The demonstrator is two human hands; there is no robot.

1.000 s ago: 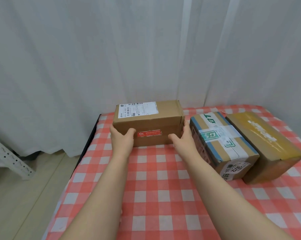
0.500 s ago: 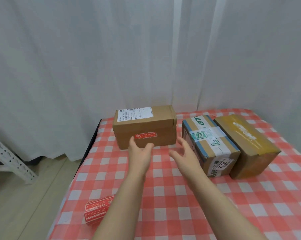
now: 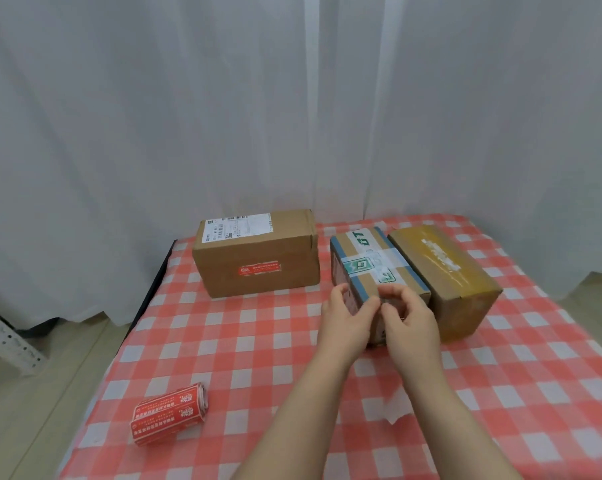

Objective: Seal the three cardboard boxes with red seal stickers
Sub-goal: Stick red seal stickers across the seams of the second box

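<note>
Three cardboard boxes stand at the back of the table. The left box point(image 3: 258, 282) carries a white label on top and a red seal sticker point(image 3: 259, 269) on its front face. The middle box point(image 3: 372, 261) has blue tape and green-white labels. The right box point(image 3: 441, 268) is covered in yellowish tape. My left hand point(image 3: 348, 317) and my right hand point(image 3: 410, 317) both grip the near end of the middle box, fingertips almost touching at its top edge. A roll of red seal stickers point(image 3: 169, 414) lies at the front left.
A red-and-white checked cloth point(image 3: 258, 358) covers the table. A white paper scrap point(image 3: 395, 407) lies under my right forearm. White curtains point(image 3: 292, 116) hang close behind the boxes. The table's left edge drops to the floor, where a white metal rack leg point(image 3: 5, 341) stands.
Both hands let go of the left box, drew back, then moved right onto the near end of the middle box. The view pulled back, and the sticker roll came into sight.
</note>
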